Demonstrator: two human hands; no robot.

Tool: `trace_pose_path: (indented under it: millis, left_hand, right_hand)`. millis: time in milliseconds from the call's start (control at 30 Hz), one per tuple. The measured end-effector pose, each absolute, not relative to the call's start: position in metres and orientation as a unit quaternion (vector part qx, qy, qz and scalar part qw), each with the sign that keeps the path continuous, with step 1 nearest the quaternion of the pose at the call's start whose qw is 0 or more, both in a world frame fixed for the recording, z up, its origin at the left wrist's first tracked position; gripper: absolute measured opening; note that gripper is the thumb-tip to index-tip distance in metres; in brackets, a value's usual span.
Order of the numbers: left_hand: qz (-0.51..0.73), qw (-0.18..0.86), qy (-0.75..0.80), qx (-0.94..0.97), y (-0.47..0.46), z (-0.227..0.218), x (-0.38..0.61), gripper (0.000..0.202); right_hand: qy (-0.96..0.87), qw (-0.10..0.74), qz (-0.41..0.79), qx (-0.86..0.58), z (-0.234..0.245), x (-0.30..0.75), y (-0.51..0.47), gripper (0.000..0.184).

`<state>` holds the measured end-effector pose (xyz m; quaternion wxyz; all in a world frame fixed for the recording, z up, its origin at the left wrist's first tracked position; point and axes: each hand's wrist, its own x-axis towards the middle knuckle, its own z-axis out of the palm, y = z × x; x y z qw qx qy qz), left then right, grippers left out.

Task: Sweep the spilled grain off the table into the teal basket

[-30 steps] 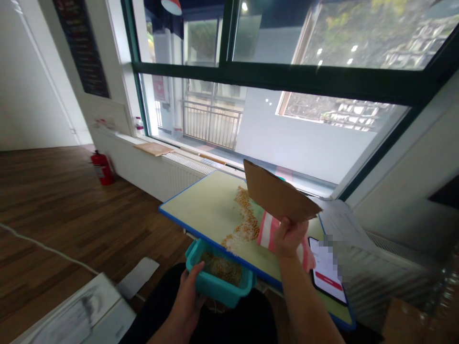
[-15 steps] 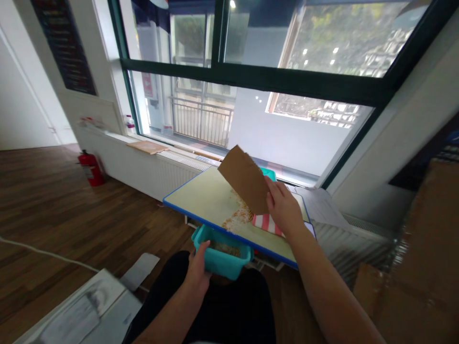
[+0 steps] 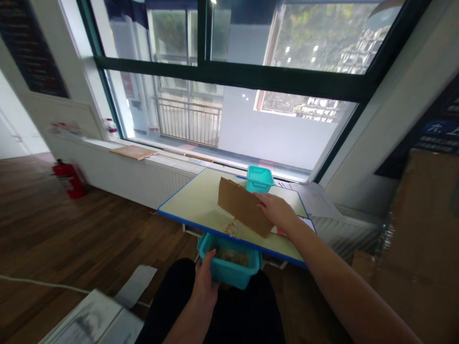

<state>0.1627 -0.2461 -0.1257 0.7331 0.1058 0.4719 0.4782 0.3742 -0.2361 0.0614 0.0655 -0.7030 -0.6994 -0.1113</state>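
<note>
My left hand (image 3: 207, 277) grips the near left side of a teal plastic basket (image 3: 233, 274), held above my lap just below the table's front edge. Grainy, tan material (image 3: 233, 256) lies inside it. In my right hand (image 3: 276, 209) is a piece of brown cardboard (image 3: 242, 205), tilted with its lower edge down at the tabletop (image 3: 195, 198). A small heap of pale and orange-brown bits (image 3: 234, 228) lies in front of the cardboard, near the blue table edge. Behind the cardboard, a red-and-white striped item (image 3: 277, 231) is mostly hidden.
A second teal basket (image 3: 259, 179) stands at the table's back, by the window. A phone-like device (image 3: 307, 222) lies at the right edge. Cardboard boxes (image 3: 418, 248) rise on the right. A fire extinguisher (image 3: 69, 179) stands on the floor at left, and a white cabinet (image 3: 93, 317) is lower left.
The cardboard has come down to the tabletop in my right hand, and the patch of bits in view is smaller. More of the back basket shows. The held basket sits slightly lower and further right.
</note>
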Motion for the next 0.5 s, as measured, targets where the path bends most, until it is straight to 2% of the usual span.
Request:
trace_pose_path:
  millis: [133, 233, 300, 500]
  left_hand:
    - [0.457, 0.734, 0.498, 0.065, -0.249, -0.119, 0.159, 0.069]
    - [0.448, 0.742, 0.495, 0.062, -0.252, -0.117, 0.156, 0.070]
    - [0.447, 0.745, 0.491, 0.068, -0.254, -0.117, 0.155, 0.070]
    - [0.459, 0.746, 0.478, 0.075, -0.254, -0.123, 0.153, 0.066]
  right_hand:
    - [-0.701, 0.079, -0.101, -0.701, 0.060, 0.377, -0.241, 0.058]
    - [-0.715, 0.137, -0.057, -0.683, 0.057, 0.387, -0.248, 0.070]
    - [-0.697, 0.211, -0.015, -0.685, 0.048, 0.395, -0.251, 0.072]
    - [-0.531, 0.483, 0.070, -0.693, -0.008, 0.406, -0.257, 0.046]
